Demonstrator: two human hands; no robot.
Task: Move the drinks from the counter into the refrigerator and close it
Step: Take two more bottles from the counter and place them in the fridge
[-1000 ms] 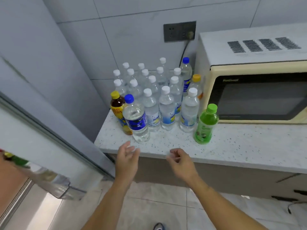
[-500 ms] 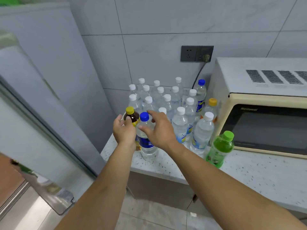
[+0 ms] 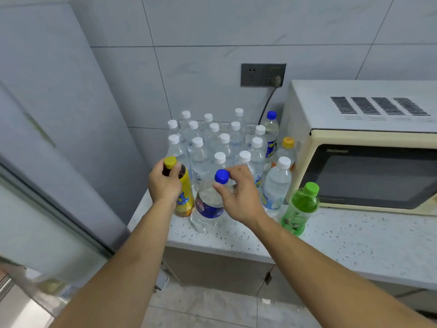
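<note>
Left grip clamps the dark-tea bottle; right grip clamps the clear-water bottle.

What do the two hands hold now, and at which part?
The left hand grips the yellow-capped bottle at its neck. The right hand pinches the blue-capped bottle just under its cap.

Two bare forearms, sleeveless as far as visible; bare hands, no rings, watch or gloves

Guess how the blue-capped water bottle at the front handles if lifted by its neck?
The blue-capped water bottle looks nearly full, so probably heavy for its size. Its clear thin plastic likely flexes under squeeze. The right hand pinches near the cap, so it may swing.
</note>
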